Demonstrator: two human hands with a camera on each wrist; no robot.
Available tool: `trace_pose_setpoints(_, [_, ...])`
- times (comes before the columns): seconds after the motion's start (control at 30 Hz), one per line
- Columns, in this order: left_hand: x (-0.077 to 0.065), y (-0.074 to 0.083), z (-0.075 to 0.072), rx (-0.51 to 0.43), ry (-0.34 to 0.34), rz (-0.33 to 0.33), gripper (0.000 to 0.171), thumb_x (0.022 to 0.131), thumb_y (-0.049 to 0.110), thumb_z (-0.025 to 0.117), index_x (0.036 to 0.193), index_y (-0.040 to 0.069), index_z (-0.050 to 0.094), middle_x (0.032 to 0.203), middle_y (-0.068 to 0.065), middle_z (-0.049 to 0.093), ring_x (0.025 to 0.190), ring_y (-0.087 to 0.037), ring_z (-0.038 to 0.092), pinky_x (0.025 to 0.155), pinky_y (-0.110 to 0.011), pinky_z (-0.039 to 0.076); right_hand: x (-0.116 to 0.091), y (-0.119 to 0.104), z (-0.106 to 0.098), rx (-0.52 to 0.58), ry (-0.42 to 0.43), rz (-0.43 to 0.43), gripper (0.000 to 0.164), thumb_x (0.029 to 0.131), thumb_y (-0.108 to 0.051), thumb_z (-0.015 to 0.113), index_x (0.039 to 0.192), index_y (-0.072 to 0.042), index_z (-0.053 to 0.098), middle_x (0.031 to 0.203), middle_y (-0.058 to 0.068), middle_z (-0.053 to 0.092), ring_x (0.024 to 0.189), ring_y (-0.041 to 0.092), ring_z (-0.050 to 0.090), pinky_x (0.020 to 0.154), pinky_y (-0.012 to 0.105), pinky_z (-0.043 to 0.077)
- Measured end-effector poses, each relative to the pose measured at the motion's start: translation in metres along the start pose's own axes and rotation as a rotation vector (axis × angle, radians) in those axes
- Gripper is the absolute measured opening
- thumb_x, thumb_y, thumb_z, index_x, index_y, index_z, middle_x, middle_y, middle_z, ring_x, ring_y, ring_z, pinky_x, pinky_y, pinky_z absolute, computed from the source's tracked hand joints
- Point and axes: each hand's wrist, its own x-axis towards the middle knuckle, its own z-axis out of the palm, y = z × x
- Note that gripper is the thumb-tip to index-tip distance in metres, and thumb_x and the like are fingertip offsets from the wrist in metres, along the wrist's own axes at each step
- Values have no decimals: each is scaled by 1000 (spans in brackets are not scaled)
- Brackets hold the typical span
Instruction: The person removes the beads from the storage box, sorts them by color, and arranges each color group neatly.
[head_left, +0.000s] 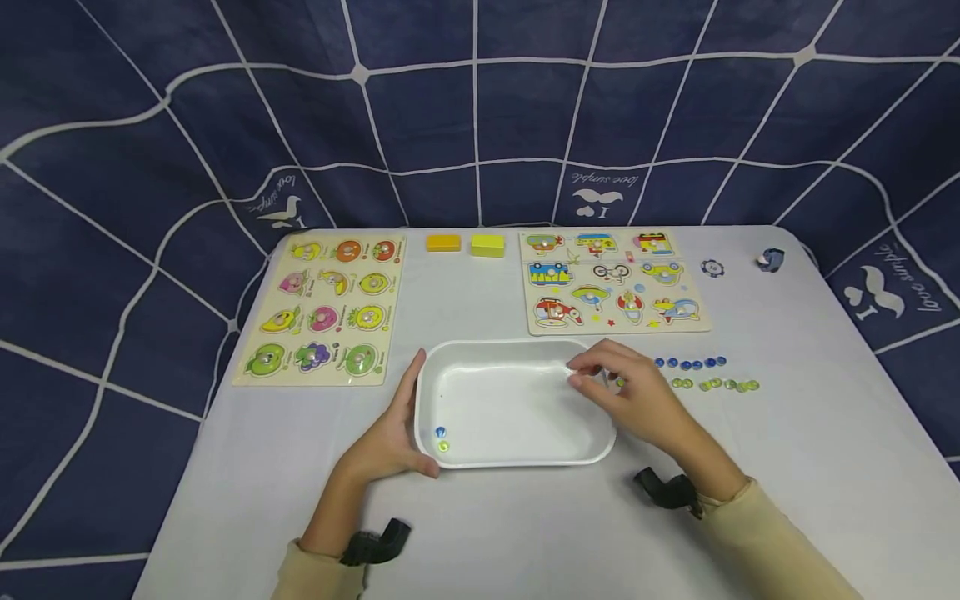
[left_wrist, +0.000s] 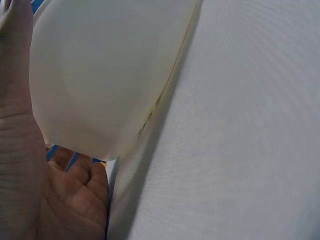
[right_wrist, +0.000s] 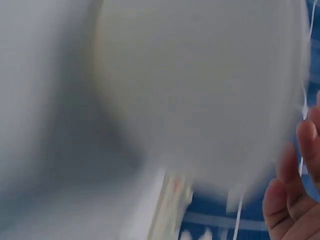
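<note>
A white rectangular tray (head_left: 517,458) stands in the middle of the table. One blue bead (head_left: 440,432) and one green bead (head_left: 443,447) lie in its front left corner. My left hand (head_left: 386,437) grips the tray's left end, thumb at the front corner and fingers along the side. Over the right end, my right hand (head_left: 630,392) holds its thumb and forefinger close together; I cannot tell whether a small thing is between them. In the right wrist view, the curled fingers (right_wrist: 310,145) show beside the tray wall (right_wrist: 200,90).
Right of the tray lie a row of blue beads (head_left: 686,364) and a row of green beads (head_left: 716,383). Behind are a fruit puzzle board (head_left: 352,283), a vehicle puzzle board (head_left: 611,279), orange (head_left: 443,243) and yellow blocks (head_left: 487,245), and a small blue figure (head_left: 770,260).
</note>
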Motion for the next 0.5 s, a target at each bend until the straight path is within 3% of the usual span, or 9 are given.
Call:
trace_pose_setpoints(0.13, [0, -1, 0, -12, 0, 2, 147, 45, 53, 89, 151, 31, -9, 160, 3, 8, 148, -21, 10, 111, -9, 12, 8, -22, 31, 89, -102, -11, 15, 87, -34, 67, 101, -31, 67, 89, -20, 59, 85, 0, 55, 71, 29, 49])
trace_pose_setpoints(0.27, [0, -1, -1, -13, -4, -5, 147, 45, 51, 90, 151, 31, -9, 160, 6, 7, 148, -20, 9, 111, -9, 13, 16, -39, 62, 127, -212, -35, 16, 88, -31, 67, 103, -28, 68, 86, -21, 58, 82, -1, 54, 75, 27, 50])
trace_pose_setpoints(0.5, [0, -1, -2, 30, -9, -21, 145, 46, 59, 86, 151, 31, -10, 160, 7, 5, 147, -23, 11, 109, -9, 16, 28, -61, 105, 28, -369, -105, 18, 89, -33, 65, 105, -24, 67, 83, -20, 55, 76, -2, 51, 70, 16, 45])
